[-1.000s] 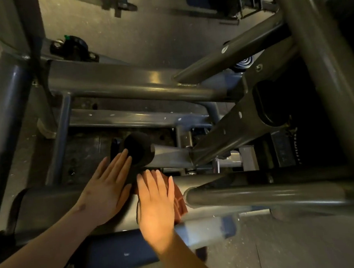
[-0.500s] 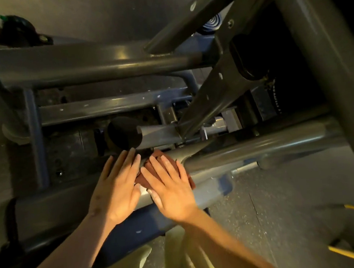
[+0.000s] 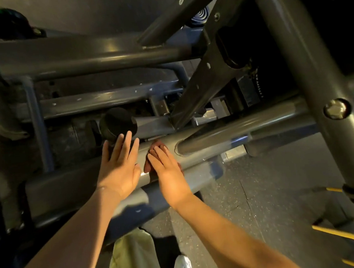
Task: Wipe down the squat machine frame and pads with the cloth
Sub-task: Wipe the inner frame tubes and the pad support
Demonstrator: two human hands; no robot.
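R hand [image 3: 168, 172] flat, fingers straight, pressing red-brown cloth [image 3: 159, 144] onto grey frame tube [image 3: 71, 189]; L hand [image 3: 119, 165] spread flat on tube, 9 o'clock of cloth.

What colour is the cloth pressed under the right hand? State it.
Reddish-brown cloth, clearest in the head view.

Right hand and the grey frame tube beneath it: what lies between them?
A reddish-brown cloth, pressed flat by the right hand onto the grey metal frame tube; the head view shows it.
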